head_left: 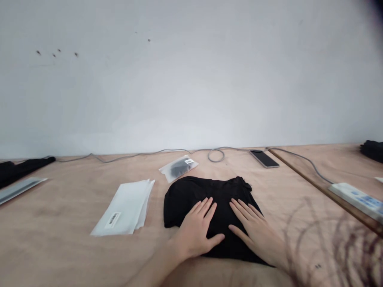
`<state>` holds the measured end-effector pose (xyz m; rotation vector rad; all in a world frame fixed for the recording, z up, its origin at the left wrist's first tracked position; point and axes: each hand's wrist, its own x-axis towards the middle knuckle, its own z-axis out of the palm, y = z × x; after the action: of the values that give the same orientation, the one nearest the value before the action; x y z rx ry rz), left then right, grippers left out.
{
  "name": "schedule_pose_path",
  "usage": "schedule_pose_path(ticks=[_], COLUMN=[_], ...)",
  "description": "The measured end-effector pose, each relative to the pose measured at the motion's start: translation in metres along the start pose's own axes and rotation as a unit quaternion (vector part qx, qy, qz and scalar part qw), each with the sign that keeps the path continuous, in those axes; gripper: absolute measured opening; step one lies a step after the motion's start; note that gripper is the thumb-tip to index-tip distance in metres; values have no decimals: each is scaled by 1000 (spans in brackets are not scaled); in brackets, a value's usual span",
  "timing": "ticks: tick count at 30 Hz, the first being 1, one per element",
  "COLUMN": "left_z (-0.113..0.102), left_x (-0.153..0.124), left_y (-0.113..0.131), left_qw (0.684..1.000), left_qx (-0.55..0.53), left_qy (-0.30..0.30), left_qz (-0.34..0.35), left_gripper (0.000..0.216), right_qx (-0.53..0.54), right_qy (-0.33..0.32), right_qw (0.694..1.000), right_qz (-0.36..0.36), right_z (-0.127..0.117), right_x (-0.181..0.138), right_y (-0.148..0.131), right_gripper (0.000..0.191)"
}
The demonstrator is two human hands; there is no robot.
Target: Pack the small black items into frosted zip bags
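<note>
A folded black garment (221, 191) lies on the table in front of me; its exact kind I cannot tell. My left hand (199, 229) rests flat on its left part, fingers stretched forward and thumb out to the right. On the right part my right hand (254, 227) presses palm down with its fingers spread. Neither hand holds anything. Left of the garment is a small stack of white translucent plastic bags (125, 207), the top one with a barcode label (113, 220). Behind it lies a clear bag (179, 167) with something dark inside and a label.
A phone (265, 158) lies near the wall beside a looped grey cable (216, 154). At right, a white power strip (357, 199) sits along a wooden strip (302, 179). Black cloth (25, 168) and another packet (20, 189) lie at far left; dark cloth (372, 150) at far right.
</note>
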<state>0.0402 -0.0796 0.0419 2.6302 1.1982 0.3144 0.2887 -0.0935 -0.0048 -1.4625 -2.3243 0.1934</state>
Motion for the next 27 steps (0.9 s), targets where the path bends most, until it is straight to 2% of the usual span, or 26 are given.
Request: schedule_pose_path(ticks=[4,8,12,16,20,22,24,26,27], left_z=[0,0,-5,-3,-8,-23,-44,-65,-73], left_x=[-1,-4,-4,11,34,40,42,40,39], left_y=[1,-2,3,22,39,41,39,33,29], left_qw=[1000,999,999,993,995,995,977,925,892], left_qx=[-3,-17,0,60,84,9,-134,-298,-370], left_qy=[14,40,38,73,57,80,147,219,239], left_qz=[6,6,22,66,-3,-51,-73,-85,-97], left_gripper=[66,58,59,64,49,44,35,28,28], right_qx=[25,45,41,41,76,127,225,363,434], right_qy=[2,47,104,118,120,166,239,273,251], right_qw=[1000,997,992,989,987,977,945,888,861], right_qz=[-14,-34,-54,-73,-75,-42,20,75,91], right_z=[-4,-10,-15,-25,-45,-54,-63,-72,-76], right_x=[-5,-17,-19,-3,16,22,24,28,32], right_y=[1,11,18,4,-9,-4,7,15,15], right_gripper=[68,68,44,24,22,32,49,49,49])
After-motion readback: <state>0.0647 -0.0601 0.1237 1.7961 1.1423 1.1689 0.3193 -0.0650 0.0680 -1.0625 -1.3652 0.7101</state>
